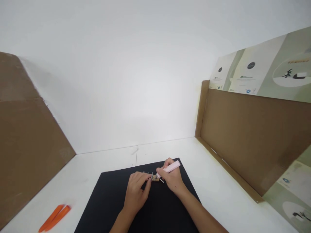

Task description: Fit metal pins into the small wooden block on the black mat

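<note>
Pink pen (169,168) gripped in the right hand (171,179), the left hand (136,191) pinching a tan part (155,178) over a black mat (102,197).

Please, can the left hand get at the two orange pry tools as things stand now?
Probably yes. The left hand is at the small brown piece on the black mat, but nothing seems to stand between it and the orange pry tools on the white table.
</note>
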A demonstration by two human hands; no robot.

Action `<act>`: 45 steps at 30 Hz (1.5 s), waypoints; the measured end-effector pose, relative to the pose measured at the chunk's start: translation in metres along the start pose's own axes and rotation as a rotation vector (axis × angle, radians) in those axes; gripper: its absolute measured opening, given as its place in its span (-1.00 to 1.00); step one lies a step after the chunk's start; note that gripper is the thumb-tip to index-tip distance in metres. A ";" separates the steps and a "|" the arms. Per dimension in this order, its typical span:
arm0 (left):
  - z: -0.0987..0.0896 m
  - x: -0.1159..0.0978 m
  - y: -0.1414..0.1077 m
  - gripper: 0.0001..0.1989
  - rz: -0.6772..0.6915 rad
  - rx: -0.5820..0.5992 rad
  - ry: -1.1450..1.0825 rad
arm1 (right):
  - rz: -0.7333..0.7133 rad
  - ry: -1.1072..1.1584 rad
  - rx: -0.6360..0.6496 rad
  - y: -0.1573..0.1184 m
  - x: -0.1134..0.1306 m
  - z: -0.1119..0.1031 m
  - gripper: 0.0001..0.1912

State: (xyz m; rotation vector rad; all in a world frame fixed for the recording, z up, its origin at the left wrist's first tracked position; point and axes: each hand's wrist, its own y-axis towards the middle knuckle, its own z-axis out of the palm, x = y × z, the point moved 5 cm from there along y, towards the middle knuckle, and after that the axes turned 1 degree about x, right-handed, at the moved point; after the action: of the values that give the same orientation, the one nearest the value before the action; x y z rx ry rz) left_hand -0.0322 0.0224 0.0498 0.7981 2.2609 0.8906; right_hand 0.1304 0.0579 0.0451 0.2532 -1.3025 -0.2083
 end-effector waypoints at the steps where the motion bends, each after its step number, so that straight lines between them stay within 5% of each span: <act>1: 0.000 0.000 0.000 -0.86 0.000 0.006 -0.001 | -0.003 -0.008 -0.004 0.000 0.000 0.000 -0.64; 45: 0.003 0.000 -0.001 -0.84 -0.001 0.034 -0.008 | -0.005 -0.065 -0.031 0.003 -0.006 -0.006 -0.65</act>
State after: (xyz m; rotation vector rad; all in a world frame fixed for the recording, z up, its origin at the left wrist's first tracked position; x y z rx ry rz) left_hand -0.0305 0.0231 0.0477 0.8146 2.2747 0.8485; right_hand 0.1350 0.0633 0.0392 0.2247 -1.3619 -0.2425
